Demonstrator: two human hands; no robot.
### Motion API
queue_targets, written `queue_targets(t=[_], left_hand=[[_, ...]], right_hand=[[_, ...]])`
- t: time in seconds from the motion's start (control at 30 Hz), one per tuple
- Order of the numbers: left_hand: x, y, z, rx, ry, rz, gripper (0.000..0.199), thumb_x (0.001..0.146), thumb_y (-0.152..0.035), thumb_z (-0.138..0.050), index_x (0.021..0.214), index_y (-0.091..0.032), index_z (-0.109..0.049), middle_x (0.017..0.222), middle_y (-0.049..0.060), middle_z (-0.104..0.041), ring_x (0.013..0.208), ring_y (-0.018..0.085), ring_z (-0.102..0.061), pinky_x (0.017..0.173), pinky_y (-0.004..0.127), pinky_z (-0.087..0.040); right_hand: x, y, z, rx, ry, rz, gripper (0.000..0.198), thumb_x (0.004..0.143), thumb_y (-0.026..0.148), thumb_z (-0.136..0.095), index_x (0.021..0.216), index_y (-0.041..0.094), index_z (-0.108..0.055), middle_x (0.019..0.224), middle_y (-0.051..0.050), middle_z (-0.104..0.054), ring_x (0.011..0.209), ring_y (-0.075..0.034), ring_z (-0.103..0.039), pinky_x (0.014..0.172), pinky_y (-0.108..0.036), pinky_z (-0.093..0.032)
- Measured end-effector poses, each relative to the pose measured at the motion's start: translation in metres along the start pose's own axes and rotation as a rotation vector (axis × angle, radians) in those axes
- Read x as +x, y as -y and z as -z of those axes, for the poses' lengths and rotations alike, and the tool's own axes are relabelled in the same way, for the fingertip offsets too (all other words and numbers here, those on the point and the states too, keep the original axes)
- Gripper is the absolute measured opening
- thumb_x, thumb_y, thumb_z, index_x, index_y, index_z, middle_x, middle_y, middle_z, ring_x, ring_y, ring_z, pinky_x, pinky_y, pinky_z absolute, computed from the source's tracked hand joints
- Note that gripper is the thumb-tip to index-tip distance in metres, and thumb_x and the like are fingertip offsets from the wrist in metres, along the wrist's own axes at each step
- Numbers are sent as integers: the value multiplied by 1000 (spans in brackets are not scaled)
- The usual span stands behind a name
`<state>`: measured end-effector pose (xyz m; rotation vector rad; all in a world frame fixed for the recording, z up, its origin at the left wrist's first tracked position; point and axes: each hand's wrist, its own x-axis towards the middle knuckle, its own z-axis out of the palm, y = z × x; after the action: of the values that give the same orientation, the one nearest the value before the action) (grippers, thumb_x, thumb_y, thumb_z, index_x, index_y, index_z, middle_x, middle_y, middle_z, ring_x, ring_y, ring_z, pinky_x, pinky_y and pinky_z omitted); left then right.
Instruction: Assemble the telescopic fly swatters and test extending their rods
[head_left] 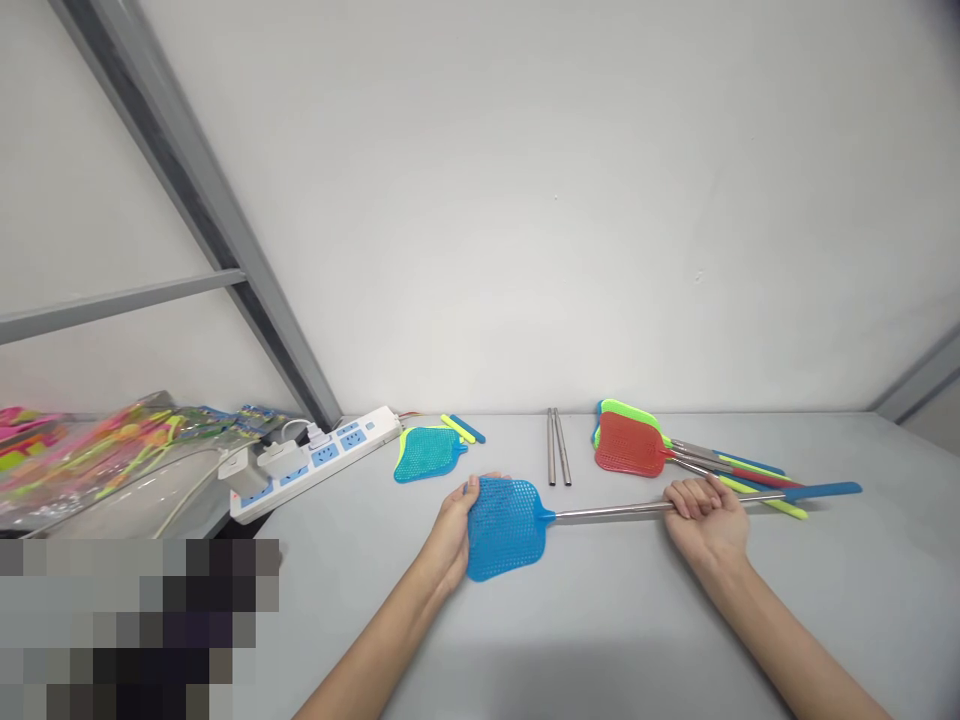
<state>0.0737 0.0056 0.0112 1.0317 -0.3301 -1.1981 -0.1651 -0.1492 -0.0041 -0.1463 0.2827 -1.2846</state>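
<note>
A blue fly swatter (pixel 507 530) with a metal rod and blue handle lies across both my hands, above the grey table. My left hand (pixel 451 530) grips the left edge of its mesh head, thumb on top and the other fingers mostly hidden behind. Around the metal rod, near the handle, my right hand (pixel 707 515) is closed with its palm turned up. Just behind that hand, a red fly swatter (pixel 630 445) rests on a pile with green, yellow and blue ones. Two metal rods (pixel 552 450) lie side by side farther back.
Loose swatter heads (pixel 427 455), teal over yellow, lie at the back left beside yellow and blue handles (pixel 465 430). A white power strip (pixel 315 465) with plugs runs along the table's left edge. Bagged colourful items (pixel 112 450) are left of it, beside a metal frame (pixel 202 200).
</note>
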Motion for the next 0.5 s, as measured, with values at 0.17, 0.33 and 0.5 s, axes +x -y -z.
queue_targets(t=[0.17, 0.33, 0.5], left_hand=[[-1, -3, -3, -66, 61, 62, 32, 75, -34, -52, 96, -12, -57, 106, 13, -59, 96, 26, -55, 83, 39, -42], [-3, -5, -7, -97, 51, 76, 31, 76, -32, -52, 100, -12, -56, 109, 12, -57, 97, 24, -54, 86, 37, -40], [-4, -5, -8, -132, 75, 100, 31, 76, -31, -51, 99, -11, -57, 107, 11, -58, 100, 23, -53, 87, 34, -39]], right_hand=[[6, 4, 4, 29, -17, -34, 35, 69, 10, -38, 55, 20, -8, 47, 7, -4, 34, -9, -16, 30, -21, -22], [10, 9, 9, 28, 32, -39, 36, 68, 9, -39, 55, 20, -8, 47, 7, -5, 34, -8, -17, 31, -21, -24], [12, 13, 9, 52, 14, -52, 36, 69, 8, -38, 56, 20, -7, 47, 7, -4, 34, -8, -17, 31, -21, -24]])
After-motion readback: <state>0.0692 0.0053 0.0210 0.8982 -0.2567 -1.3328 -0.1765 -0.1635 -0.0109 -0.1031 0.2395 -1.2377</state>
